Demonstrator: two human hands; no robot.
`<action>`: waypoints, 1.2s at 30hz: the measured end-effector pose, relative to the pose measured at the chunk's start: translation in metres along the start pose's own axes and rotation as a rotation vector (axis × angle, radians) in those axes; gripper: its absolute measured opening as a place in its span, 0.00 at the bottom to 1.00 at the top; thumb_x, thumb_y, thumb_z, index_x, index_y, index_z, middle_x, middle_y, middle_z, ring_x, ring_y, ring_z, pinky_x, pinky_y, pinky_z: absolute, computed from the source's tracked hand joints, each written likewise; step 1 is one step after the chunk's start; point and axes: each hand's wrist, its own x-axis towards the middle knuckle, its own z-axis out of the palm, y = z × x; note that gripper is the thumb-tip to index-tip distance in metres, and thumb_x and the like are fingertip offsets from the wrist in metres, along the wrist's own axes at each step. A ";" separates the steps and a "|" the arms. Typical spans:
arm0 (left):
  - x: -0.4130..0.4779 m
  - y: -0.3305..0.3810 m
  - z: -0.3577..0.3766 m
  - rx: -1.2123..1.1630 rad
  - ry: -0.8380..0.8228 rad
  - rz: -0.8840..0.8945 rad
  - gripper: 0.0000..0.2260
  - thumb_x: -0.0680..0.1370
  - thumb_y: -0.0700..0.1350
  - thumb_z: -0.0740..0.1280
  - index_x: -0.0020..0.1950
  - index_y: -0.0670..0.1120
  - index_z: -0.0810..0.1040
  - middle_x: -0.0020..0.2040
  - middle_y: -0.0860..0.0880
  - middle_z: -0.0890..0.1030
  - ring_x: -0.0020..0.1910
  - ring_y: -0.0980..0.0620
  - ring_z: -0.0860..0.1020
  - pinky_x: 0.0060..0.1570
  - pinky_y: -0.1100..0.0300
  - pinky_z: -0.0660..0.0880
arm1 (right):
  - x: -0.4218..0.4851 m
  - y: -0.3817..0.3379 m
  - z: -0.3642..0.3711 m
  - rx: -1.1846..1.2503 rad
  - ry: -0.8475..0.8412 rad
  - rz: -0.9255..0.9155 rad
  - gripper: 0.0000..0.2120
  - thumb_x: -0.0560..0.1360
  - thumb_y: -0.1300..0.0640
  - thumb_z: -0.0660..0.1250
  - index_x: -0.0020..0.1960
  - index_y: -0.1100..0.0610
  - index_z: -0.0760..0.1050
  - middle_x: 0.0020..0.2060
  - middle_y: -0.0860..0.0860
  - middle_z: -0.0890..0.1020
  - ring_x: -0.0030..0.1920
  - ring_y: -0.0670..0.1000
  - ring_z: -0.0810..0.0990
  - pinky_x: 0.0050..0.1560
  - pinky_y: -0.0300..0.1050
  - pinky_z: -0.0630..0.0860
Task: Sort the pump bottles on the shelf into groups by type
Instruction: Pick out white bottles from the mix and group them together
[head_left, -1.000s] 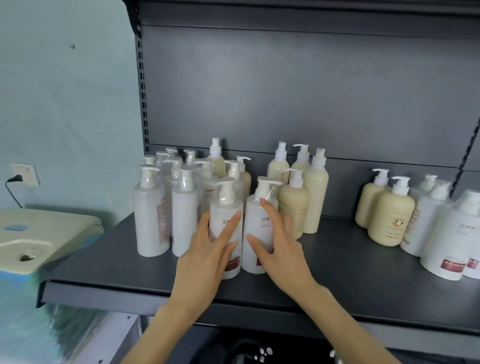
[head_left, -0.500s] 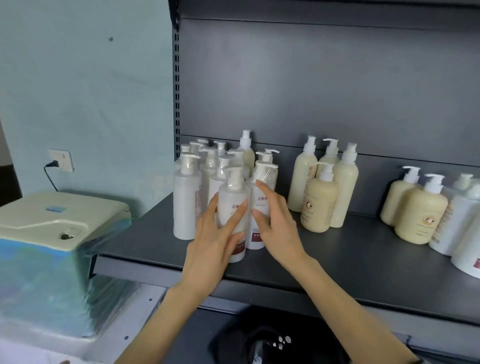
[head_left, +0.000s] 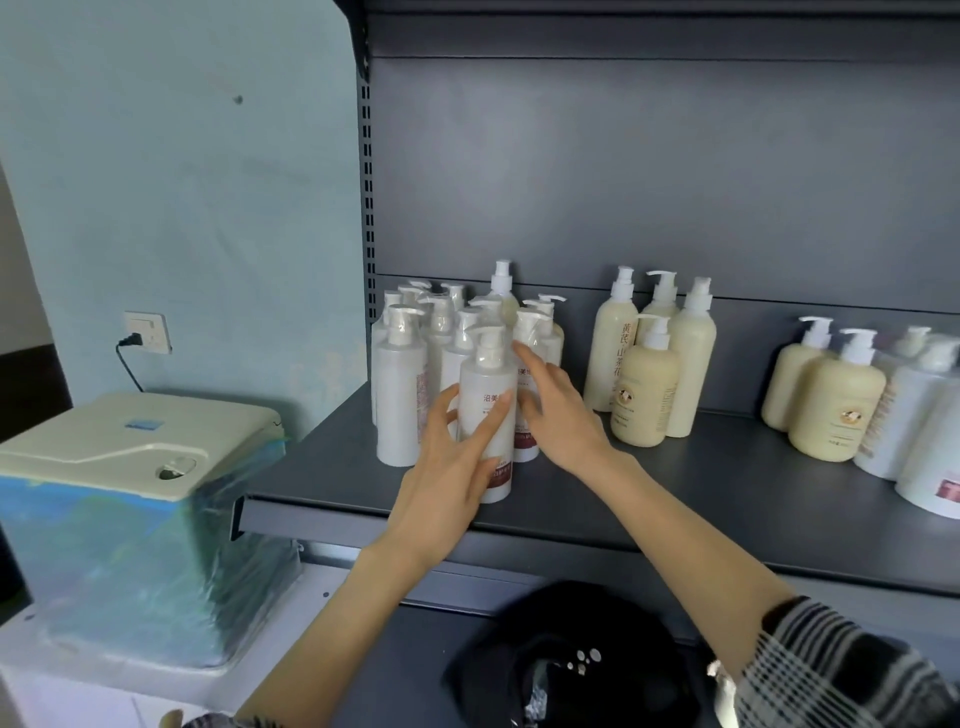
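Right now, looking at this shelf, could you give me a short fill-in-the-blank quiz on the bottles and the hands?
1. The left hand lays straight fingers on the front bottle, whose body is ____.
2. The group of four cream bottles stands to the ____ of the white cluster by the hands.
3. Every bottle on the shelf carries a white ____ on top.
Missing words: white; right; pump.

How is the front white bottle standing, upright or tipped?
Upright: the front white bottle stands on its base on the shelf, pump on top.
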 end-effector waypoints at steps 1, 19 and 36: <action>-0.002 -0.001 0.000 0.028 -0.028 -0.011 0.34 0.80 0.43 0.61 0.71 0.72 0.43 0.73 0.57 0.45 0.70 0.56 0.58 0.54 0.61 0.75 | 0.001 0.000 -0.003 -0.004 -0.029 -0.002 0.26 0.82 0.56 0.53 0.76 0.40 0.49 0.71 0.56 0.64 0.63 0.61 0.72 0.58 0.61 0.73; -0.012 0.010 -0.024 -0.044 -0.417 -0.206 0.35 0.81 0.52 0.60 0.71 0.64 0.34 0.77 0.52 0.35 0.77 0.49 0.44 0.73 0.55 0.50 | -0.035 0.035 -0.044 -0.152 -0.274 0.048 0.31 0.79 0.36 0.50 0.77 0.45 0.45 0.77 0.48 0.53 0.75 0.50 0.56 0.71 0.53 0.61; -0.021 0.065 -0.016 0.670 -0.407 -0.330 0.34 0.74 0.71 0.45 0.75 0.56 0.55 0.75 0.52 0.60 0.74 0.47 0.58 0.71 0.40 0.48 | -0.145 0.094 -0.126 -0.582 -0.019 0.228 0.31 0.77 0.34 0.49 0.76 0.47 0.56 0.73 0.48 0.65 0.70 0.53 0.66 0.71 0.53 0.60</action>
